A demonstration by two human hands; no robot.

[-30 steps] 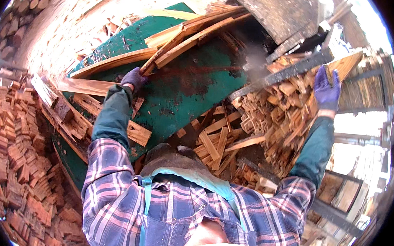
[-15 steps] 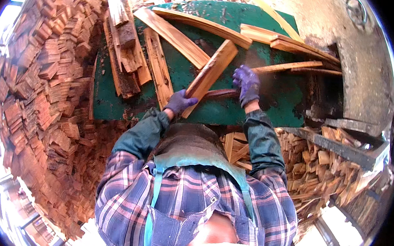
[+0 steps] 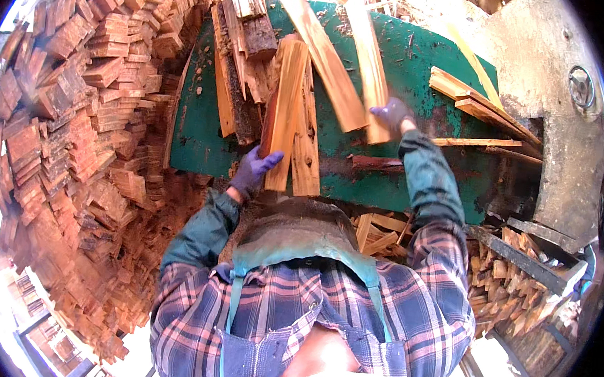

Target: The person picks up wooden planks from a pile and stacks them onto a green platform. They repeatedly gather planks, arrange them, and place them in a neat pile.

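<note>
Wood slabs [image 3: 290, 114] lie lengthwise on the green bench [image 3: 408, 77], two or three stacked, near ends overhanging the bench's front edge. Far left: a tall stack of split wood blocks [image 3: 82, 124] fills the picture's left side, just beside the bench. Left hand [image 3: 254, 171], in a purple glove, has its grip closed on the near end of the slabs, fingers curled around the left edge. Behind the slabs, darker bark-edged pieces [image 3: 244, 58] lie against them. To the right, two pale planks [image 3: 331, 68] run diagonally across the bench. Right hand [image 3: 391, 114], also purple-gloved, rests on the near end of the right-hand plank [image 3: 367, 60]; fingers bent over it, but full closure cannot be told from this angle. Farther right, thin strips [image 3: 476, 102] lie beside a grey machine housing [image 3: 565, 137]. Below the bench's right end, a bin of short offcuts [image 3: 512, 287].
</note>
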